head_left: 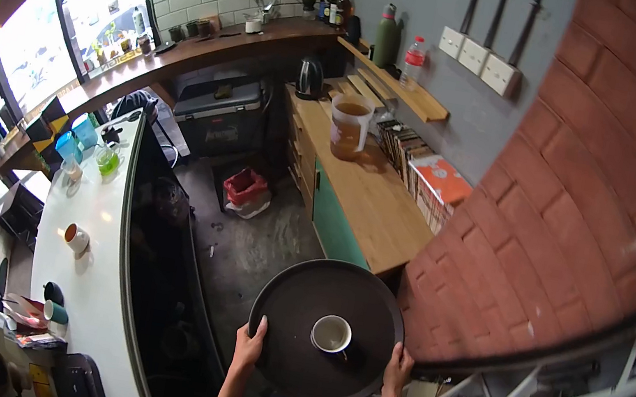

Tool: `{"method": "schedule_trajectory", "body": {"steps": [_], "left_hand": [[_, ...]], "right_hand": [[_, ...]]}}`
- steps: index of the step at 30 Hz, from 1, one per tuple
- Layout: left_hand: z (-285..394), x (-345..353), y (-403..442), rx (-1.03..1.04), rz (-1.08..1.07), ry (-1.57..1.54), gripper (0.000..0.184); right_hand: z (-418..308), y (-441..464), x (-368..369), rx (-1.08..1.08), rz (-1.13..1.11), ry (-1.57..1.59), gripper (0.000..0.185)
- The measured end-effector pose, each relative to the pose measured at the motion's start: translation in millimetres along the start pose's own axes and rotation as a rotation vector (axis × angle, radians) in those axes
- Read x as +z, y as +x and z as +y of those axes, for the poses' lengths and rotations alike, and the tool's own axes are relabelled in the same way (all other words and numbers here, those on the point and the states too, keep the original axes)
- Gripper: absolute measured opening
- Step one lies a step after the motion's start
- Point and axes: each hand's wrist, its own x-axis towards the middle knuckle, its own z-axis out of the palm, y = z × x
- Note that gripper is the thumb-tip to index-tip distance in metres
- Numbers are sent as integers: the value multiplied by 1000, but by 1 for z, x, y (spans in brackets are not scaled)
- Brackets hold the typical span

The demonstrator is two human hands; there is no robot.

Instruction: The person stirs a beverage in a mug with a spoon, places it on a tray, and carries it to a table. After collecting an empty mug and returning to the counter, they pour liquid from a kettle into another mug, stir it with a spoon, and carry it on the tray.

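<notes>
A round dark brown serving tray is held out level in front of my body. My left hand grips its left rim, thumb on top and fingers underneath. On the opposite side, my right hand is closed on the right rim. One small light-coloured cup stands upright on the tray, a little right of its middle, with its handle toward me. Whether liquid is in the cup is hard to tell. The fingers beneath the tray are hidden.
To the left runs a white counter with a brown-and-white cup and glasses. Ahead right, a wooden cabinet bears a pitcher of brown liquid and a kettle. A red-lined bin sits on the floor between. A brick wall is close right.
</notes>
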Motion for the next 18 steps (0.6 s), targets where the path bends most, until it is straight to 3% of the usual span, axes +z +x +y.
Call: {"method": "schedule_trajectory", "body": {"steps": [3,4,5,8,11,18], "left_hand": [[22,29,61,-4,10,33,40],[29,41,83,14,41,8,40],[39,52,96,21,72,-4,40],[41,73,166,207,112,6,37],[58,86,205,99,53,27,38],[33,130,334,52,-12,66,42]], "right_hand": [[4,72,50,-89,34,2,41],[4,99,58,-91,-73,28,41],[1,121,71,31,-133,43,41],[-1,184,120,5,-173,110,41],[-25,219,153,36,-102,121,40],[13,281,205,155,-68,-37,39]]}}
